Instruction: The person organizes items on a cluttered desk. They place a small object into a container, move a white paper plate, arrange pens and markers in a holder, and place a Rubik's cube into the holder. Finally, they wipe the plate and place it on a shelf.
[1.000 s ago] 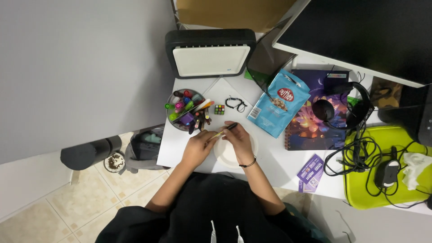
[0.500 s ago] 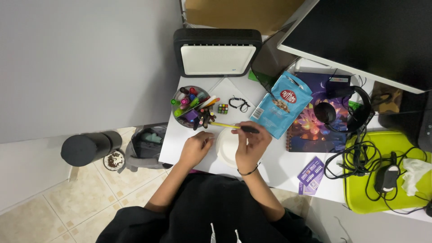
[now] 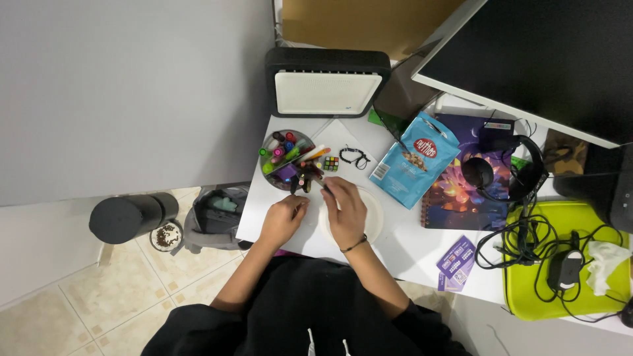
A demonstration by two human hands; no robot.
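My right hand (image 3: pixel 345 208) lies across a white round plate (image 3: pixel 373 219) on the white desk (image 3: pixel 402 240), fingers pointing at a round cup of coloured markers (image 3: pixel 285 160). A dark tip shows at its fingertips, apparently the black end of the yellow marker; the rest is hidden under the hand. My left hand (image 3: pixel 285 217) rests curled on the desk just left of the plate, with nothing visible in it. A small puzzle cube (image 3: pixel 330 163) and a black bracelet (image 3: pixel 355 156) lie just beyond the plate.
A blue snack bag (image 3: pixel 412 158), purple notebook (image 3: pixel 455 198) and headphones (image 3: pixel 504 173) lie to the right. A green tray (image 3: pixel 527 290) holds cables. A monitor (image 3: pixel 547 59) and a black-and-white box (image 3: pixel 326 82) stand behind. On the floor to the left are a black cylinder (image 3: pixel 128 214) and a bag (image 3: pixel 214 207).
My right hand has swung the marker back from the right, down over the plate toward the marker cup. The left hand has let go of the marker and stays put.
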